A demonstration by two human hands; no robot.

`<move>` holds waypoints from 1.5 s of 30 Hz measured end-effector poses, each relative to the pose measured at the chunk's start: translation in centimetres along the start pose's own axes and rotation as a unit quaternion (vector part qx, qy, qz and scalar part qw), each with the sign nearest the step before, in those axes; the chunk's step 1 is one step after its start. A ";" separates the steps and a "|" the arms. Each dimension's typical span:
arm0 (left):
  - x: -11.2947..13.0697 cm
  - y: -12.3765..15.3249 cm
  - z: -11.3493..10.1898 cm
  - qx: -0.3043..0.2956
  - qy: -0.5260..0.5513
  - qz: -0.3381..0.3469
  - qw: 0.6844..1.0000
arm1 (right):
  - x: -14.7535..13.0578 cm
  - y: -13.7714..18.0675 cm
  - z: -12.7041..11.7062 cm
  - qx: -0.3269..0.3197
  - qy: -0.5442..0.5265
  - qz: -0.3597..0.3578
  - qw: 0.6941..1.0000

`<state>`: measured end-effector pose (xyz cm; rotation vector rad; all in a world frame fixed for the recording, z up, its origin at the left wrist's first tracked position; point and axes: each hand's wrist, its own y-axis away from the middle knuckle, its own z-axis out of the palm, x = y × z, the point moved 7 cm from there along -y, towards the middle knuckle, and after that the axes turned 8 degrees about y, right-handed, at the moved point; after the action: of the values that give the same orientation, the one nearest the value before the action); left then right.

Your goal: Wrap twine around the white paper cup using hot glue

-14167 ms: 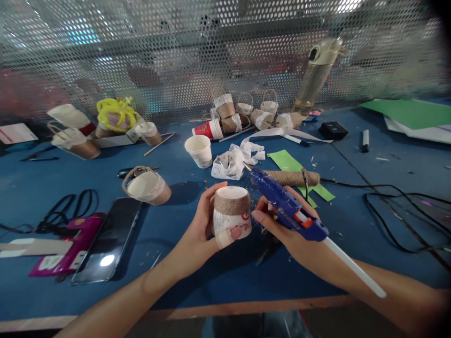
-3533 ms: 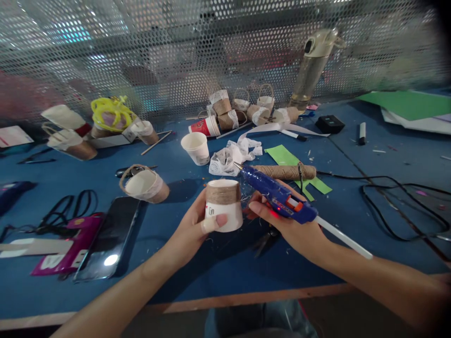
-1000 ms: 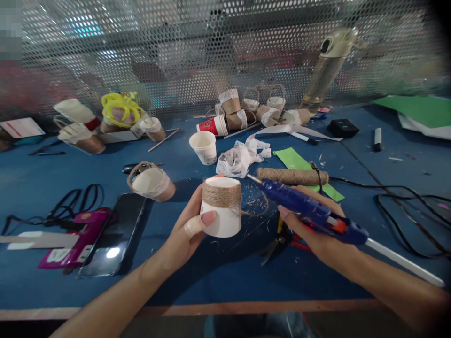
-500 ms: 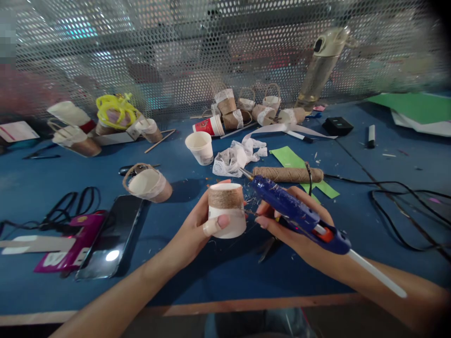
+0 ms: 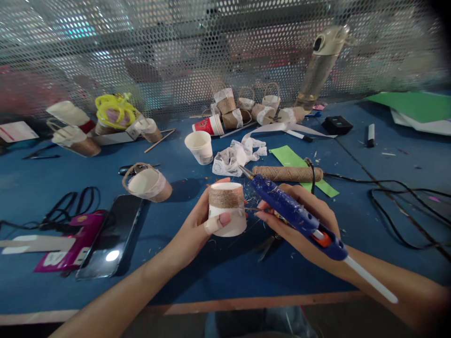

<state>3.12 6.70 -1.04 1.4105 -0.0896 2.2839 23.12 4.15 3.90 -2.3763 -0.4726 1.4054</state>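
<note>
My left hand (image 5: 197,225) is closed round a white paper cup (image 5: 227,209) whose upper part is wrapped in brown twine; the thumb with a plaster presses its front. My right hand (image 5: 299,223) grips a blue glue gun (image 5: 292,212) with a white glue stick out the back. The gun's nozzle points up and left, just right of the cup's rim. My right fingertips pinch a thin strand of twine beside the cup. A spool of twine (image 5: 287,173) lies just behind the gun.
On the blue table (image 5: 218,272) lie a phone (image 5: 111,234), a pink box (image 5: 66,246), a lace-wrapped cup with a handle (image 5: 148,183), a plain cup (image 5: 200,146), white lace (image 5: 236,157), green paper (image 5: 299,166), black cables (image 5: 401,206), scissors (image 5: 269,241) and several finished cups by the mesh wall (image 5: 225,51).
My right hand brought the glue gun back in from the right towards the cup, and its fingertips now touch the twine at the cup's side. The cup stays in my left hand.
</note>
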 end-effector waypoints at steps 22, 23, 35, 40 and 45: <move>0.1 0.1 0.4 0.009 -0.003 -0.017 1.000 | 1.6 -0.6 0.8 -0.018 -0.140 0.167 0.976; 0.1 0.1 0.4 0.005 -0.001 -0.015 1.000 | 1.6 -0.7 1.0 -0.030 -0.143 0.181 0.973; -0.1 0.1 -0.1 0.004 -0.058 0.022 0.998 | 4.2 0.6 3.0 -0.088 -0.255 0.308 0.913; 0.0 0.2 -0.1 0.010 -0.065 0.026 0.997 | 4.4 0.8 3.1 -0.082 -0.277 0.338 0.896; -0.1 0.2 -0.1 0.006 -0.061 0.030 0.998 | 5.1 1.1 3.3 -0.053 -0.282 0.360 0.888</move>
<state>2.98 6.48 -1.09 1.5724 -0.1581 2.2495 22.65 5.81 -2.01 -2.2854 0.2701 2.4738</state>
